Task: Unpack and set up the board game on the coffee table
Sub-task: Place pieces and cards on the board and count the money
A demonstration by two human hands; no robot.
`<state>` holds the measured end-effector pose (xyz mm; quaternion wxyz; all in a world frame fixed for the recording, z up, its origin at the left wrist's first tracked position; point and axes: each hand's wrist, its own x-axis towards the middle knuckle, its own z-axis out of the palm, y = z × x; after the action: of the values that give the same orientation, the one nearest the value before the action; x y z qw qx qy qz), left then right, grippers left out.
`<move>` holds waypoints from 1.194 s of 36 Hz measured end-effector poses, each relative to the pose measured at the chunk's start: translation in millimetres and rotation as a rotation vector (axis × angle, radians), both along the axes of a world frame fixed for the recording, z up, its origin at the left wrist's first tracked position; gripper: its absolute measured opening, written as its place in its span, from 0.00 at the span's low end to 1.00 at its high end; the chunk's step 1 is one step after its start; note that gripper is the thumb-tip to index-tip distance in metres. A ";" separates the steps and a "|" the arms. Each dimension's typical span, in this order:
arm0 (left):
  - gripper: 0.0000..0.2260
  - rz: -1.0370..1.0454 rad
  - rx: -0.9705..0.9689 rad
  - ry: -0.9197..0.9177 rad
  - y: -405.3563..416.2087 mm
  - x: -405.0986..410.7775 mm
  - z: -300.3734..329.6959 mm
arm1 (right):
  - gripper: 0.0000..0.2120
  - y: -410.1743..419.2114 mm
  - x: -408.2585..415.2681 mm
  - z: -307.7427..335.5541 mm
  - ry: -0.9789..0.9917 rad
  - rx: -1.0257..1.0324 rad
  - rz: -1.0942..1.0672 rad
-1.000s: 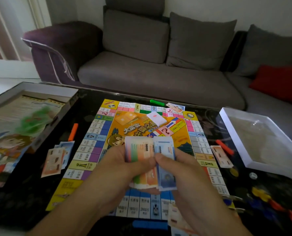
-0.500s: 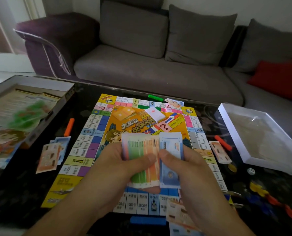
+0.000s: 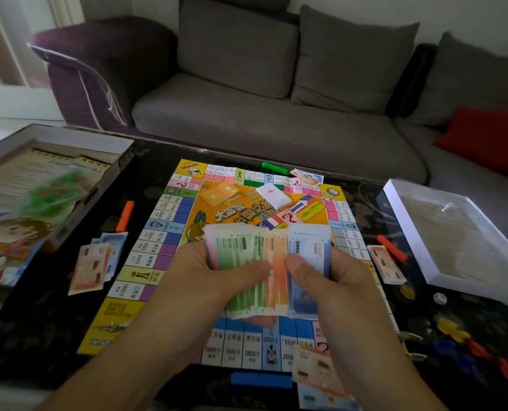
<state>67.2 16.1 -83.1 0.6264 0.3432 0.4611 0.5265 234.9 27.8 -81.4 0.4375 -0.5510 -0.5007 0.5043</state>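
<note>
Above the near half of the game board (image 3: 169, 238), which lies unfolded on the dark coffee table (image 3: 54, 336), a fanned stack of play money (image 3: 255, 262) is held in both hands. The left hand (image 3: 214, 280) is curled around the green and orange notes, its thumb pressed across their face, while the right hand (image 3: 335, 280) pinches the pale blue notes (image 3: 307, 250) at the fan's right edge, thumb on top and fingers hidden beneath. The step in hand is judged to be the sorting of the money by denomination and its dealing into player piles, since small piles of notes are already laid beside the board at the left (image 3: 94, 265), at the right (image 3: 387, 268), at the far edge (image 3: 307, 177) and at the near edge (image 3: 318, 378). For this to be done well, the blue notes are best slid sideways off the fan with the thumb rather than lifted, so that the thin sheets are not dragged out together; the left grip should be kept firm enough that the green notes are not spilled. Each pile is best set clear of the printed squares. The white card deck (image 3: 273, 195) at the board's centre should be left undisturbed.
</note>
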 end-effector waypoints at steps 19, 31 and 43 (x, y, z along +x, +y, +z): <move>0.15 0.036 -0.014 0.033 3.0 0.9 -4.9 | 0.08 1.9 10.5 -5.1 -0.132 0.019 -0.076; 0.11 0.095 0.042 0.144 2.5 2.4 -5.2 | 0.11 3.3 9.6 -5.9 -0.102 -0.001 0.012; 0.10 0.040 0.003 0.124 0.8 4.5 -5.1 | 0.06 -7.9 32.9 3.0 -0.201 0.025 -0.072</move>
<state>71.6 16.9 -88.2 0.5853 0.3669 0.5052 0.5174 267.8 19.9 -78.4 0.4098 -0.6110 -0.5282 0.4240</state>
